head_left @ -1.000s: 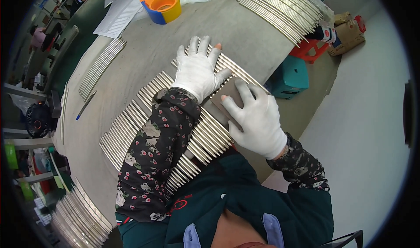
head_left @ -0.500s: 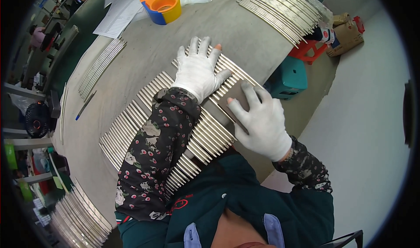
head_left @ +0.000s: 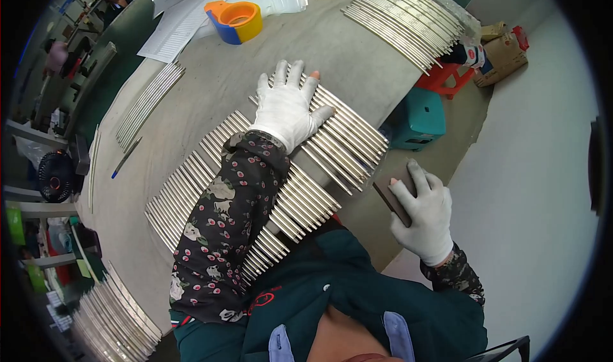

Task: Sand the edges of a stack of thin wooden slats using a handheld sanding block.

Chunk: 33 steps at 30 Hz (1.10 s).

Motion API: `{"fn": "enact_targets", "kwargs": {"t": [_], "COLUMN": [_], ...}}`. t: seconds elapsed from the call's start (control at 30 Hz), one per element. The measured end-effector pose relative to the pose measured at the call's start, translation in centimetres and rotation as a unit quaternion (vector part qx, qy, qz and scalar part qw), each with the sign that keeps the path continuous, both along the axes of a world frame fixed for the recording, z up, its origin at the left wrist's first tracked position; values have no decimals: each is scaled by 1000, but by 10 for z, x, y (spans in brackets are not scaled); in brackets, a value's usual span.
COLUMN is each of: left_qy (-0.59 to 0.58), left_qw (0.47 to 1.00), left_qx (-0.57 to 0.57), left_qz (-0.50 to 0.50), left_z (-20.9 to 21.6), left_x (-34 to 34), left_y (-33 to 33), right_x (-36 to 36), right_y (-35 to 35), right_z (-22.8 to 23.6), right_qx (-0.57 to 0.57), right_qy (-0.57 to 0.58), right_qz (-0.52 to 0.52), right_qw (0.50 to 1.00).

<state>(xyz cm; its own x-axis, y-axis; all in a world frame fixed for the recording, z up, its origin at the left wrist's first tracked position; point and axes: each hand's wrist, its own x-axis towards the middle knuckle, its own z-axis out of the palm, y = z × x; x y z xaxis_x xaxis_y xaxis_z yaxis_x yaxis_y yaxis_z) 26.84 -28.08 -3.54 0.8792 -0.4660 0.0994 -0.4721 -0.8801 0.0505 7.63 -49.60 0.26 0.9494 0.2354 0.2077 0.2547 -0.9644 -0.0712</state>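
Observation:
My left hand [head_left: 285,106], in a white glove with a fingertip bare, lies flat with fingers spread on a row of thin silvery metal rods [head_left: 354,132]. More rods [head_left: 306,196] lie side by side nearer my body, partly hidden under my left sleeve. Off the table's right edge, my right hand [head_left: 426,224], gloved the same way, grips a flat grey-brown block [head_left: 401,184] between thumb and fingers. The block is apart from the rods, just past their right ends.
At the back stand an orange, yellow and blue tape dispenser [head_left: 236,23] and papers [head_left: 185,33]. Rod bundles lie at the far right [head_left: 402,26] and left [head_left: 150,100], near a pen [head_left: 126,157]. A teal stool [head_left: 421,119] stands right of the table [head_left: 325,46].
My right hand has moved with the block down and right, off the rods and past the table edge. My left hand stays on the rods.

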Motion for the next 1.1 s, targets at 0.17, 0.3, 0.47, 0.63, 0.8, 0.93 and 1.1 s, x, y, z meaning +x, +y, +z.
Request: {"fn": "enact_targets", "kwargs": {"t": [0.17, 0.3, 0.47, 0.63, 0.8, 0.93, 1.1], "left_qy": [4, -1, 13, -5, 3, 3, -8], "left_qw": [1000, 1000, 1000, 1000, 1000, 1000, 1000], "left_qx": [-3, 1, 10, -2, 3, 2, -5], "left_qz": [5, 5, 2, 7, 0, 2, -3], "left_z": [0, 1, 1, 0, 0, 1, -3], "left_x": [4, 7, 9, 2, -1, -1, 2], "left_y": [-5, -8, -7, 0, 6, 5, 1], "right_x": [10, 17, 24, 28, 43, 62, 105], "right_y": [-5, -5, -6, -18, -27, -29, -11], "right_z": [-6, -6, -6, -4, -6, -7, -10], "right_qx": [11, 26, 36, 39, 49, 52, 81], "right_qy": [-14, -9, -31, -42, -96, -110, -97], "right_qz": [4, 23, 40, 25, 16, 52, 127], "right_qw": [1000, 999, 998, 998, 994, 991, 984]}}
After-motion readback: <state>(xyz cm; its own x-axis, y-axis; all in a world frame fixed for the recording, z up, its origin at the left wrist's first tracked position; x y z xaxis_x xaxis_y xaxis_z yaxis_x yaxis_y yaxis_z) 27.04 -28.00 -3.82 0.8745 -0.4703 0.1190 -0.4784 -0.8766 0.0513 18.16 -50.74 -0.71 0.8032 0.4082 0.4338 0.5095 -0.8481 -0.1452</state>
